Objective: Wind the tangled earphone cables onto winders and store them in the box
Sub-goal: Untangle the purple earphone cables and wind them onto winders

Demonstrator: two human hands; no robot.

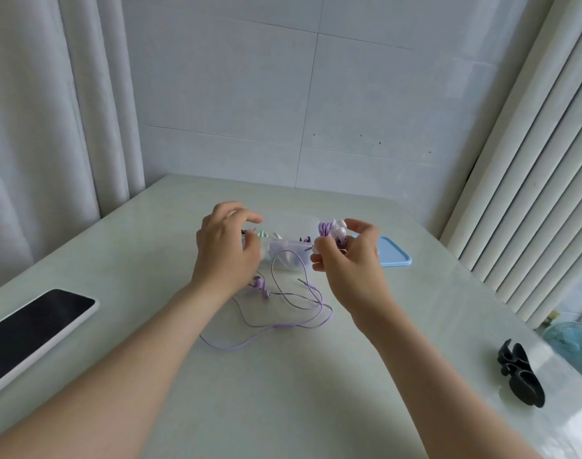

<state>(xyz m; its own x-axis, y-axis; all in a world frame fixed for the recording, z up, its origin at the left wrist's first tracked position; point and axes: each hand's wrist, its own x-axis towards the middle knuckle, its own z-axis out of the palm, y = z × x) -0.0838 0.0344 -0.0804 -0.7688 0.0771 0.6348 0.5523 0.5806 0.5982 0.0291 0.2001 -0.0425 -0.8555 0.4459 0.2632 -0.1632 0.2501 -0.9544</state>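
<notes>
Phone (29, 332): flat slab with a glossy black screen and pale rounded case, lying at your far left on the table (283, 399).
Table: smooth, pale greenish, stone-like top with a faint sheen.
Left hand (226, 253): yours, hovering over the left end of the box, fingers loosely curved and spread, nothing seen in their grip; palm hides what is under it.
Earbud (259, 284): small rounded purple plastic bud, on the table just beside your left wrist.
Box (284, 244): clear, thin-walled plastic, long and shallow, lid off, between your hands; small pale and dark bits inside, too blurred to name.
Cable (283, 308): thin purple cord, loose tangled loops on the table in front of the box, one loop arching up towards your right hand.
Winder (334, 229): small white-and-purple plastic piece with rounded lobes, purple cord coiled round it, held up above the box's right end.
Right hand (349, 265): yours, fingertips and thumb pinching the winder, other fingers curled in.
Lid (395, 256): flat light-blue plastic, rounded corners, raised rim, on the table behind your right hand.
Black lobed piece (521, 376): glossy moulded shape, far right, near the table edge.
</notes>
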